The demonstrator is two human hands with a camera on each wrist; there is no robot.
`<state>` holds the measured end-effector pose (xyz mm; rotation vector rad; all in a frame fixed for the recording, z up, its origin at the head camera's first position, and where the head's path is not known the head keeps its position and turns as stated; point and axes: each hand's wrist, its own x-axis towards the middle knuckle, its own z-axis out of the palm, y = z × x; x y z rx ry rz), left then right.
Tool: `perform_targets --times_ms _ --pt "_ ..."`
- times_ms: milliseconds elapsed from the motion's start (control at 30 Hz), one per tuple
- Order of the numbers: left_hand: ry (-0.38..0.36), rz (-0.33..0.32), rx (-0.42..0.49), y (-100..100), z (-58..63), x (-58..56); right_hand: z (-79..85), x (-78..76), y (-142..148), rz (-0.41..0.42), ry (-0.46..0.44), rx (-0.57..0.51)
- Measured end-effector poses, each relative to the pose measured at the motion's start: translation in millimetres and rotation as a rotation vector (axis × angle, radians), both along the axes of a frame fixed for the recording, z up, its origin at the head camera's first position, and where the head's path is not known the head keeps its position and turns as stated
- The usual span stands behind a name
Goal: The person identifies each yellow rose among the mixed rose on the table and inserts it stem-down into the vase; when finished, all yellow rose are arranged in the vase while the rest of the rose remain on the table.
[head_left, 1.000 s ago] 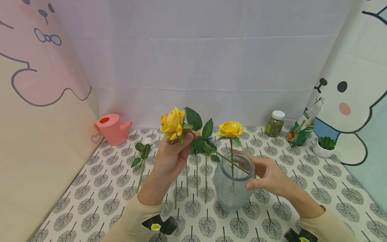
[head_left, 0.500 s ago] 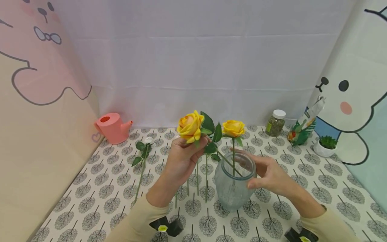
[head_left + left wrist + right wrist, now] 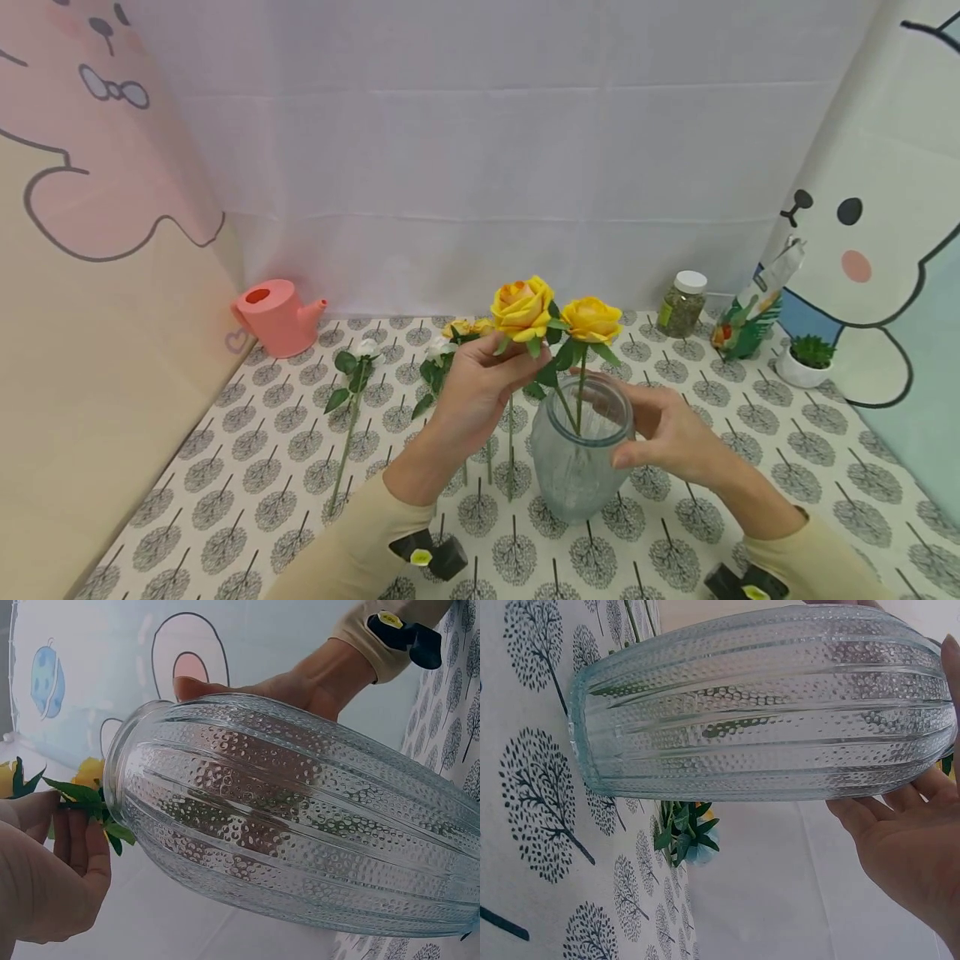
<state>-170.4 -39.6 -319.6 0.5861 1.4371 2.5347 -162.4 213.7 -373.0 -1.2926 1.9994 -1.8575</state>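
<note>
In the head view my left hand [image 3: 483,383] pinches a yellow rose [image 3: 522,310] just below its bloom. The stem of that rose slants down into the mouth of a clear ribbed glass vase [image 3: 573,483]. A second yellow rose [image 3: 592,320] stands in the vase, its bloom above the rim and close to the first. My right hand [image 3: 671,433] grips the vase near its rim, thumb at the front and fingers behind. The left wrist view shows the left fingers [image 3: 79,840] by green leaves at the vase mouth. In the right wrist view the vase [image 3: 765,705] rests on the patterned cloth.
Behind my left hand lie white roses [image 3: 438,350] and more yellow roses [image 3: 468,327]. Another white rose [image 3: 366,350] lies further left. A pink watering can [image 3: 277,321] stands back left. At back right are a lidded jar [image 3: 682,307], a bag [image 3: 753,312] and a potted succulent [image 3: 806,362].
My left hand has moved right with its yellow rose, bringing the bloom beside the other one and the stem more upright in the vase. The right hand has stayed on the vase.
</note>
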Motion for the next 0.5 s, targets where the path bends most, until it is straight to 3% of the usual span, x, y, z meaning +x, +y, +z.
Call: perform_targets --times_ms 267,500 --pt "-0.002 -0.015 -0.047 2.2 3.4 -1.1 0.0 -0.5 1.4 -0.023 -0.012 0.009" --pt "0.040 -0.040 -0.091 4.6 -2.7 -2.5 -0.9 0.1 1.5 -0.034 -0.044 0.013"
